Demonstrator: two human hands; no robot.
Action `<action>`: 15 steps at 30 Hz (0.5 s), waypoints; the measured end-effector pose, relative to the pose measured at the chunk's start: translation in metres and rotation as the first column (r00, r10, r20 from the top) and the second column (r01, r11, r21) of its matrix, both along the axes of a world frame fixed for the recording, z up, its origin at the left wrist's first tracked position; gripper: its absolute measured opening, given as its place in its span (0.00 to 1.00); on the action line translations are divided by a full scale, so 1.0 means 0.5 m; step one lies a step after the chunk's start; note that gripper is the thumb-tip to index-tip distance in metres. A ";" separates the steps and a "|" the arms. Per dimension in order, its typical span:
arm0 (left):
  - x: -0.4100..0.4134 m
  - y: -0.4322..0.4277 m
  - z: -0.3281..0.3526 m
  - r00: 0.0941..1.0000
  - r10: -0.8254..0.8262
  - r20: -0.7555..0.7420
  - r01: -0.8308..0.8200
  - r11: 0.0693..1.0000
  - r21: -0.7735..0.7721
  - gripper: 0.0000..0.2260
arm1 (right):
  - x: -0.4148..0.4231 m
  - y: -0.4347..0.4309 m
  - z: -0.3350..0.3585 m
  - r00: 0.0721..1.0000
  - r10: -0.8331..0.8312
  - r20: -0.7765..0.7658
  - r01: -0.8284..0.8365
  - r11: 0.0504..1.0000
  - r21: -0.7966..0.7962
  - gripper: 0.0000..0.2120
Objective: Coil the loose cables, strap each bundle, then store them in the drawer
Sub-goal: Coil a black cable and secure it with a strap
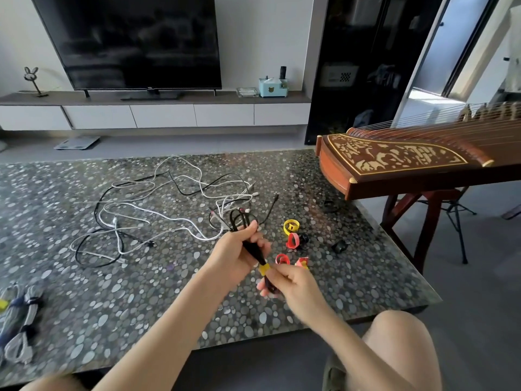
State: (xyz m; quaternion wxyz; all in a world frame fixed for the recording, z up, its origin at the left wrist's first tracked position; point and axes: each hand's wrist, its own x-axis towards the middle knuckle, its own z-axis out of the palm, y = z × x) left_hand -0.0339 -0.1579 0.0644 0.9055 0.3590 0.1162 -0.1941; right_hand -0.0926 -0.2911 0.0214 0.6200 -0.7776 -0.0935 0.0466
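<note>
A black cable bundle (249, 244), folded into a narrow coil, is held up above the pebble-patterned table (141, 292) between both hands. The left hand (239, 252) is closed around its upper half, with the black loops sticking out past the fingers. The right hand (287, 280) pinches the lower end, fingers curled just below a yellow strap (265, 268) that wraps the bundle between the two hands.

Farther back on the table lies a loose tangle of white and black cables (158, 210), spread wide and not yet coiled. To the right of the hands sit several spare straps rolled into rings: a yellow one (291, 225), a red one (292, 240) just below it, another red one (282, 259) near the right hand, and black ones (339, 246) nearer the table's edge. At the left edge of the table rest finished bundles of grey cable (19, 331), strapped with dark bands.

Beyond the table's right corner stands a wooden zither (408, 162) on its stand. Against the far wall is a television (135, 38) on a low cabinet with drawers (163, 115).
</note>
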 end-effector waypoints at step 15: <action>0.043 0.024 -0.057 0.988 -0.090 0.124 0.007 0.836 0.549 0.08 | 0.115 -0.159 -0.113 0.969 -0.139 0.205 0.247 0.577 -0.779 0.10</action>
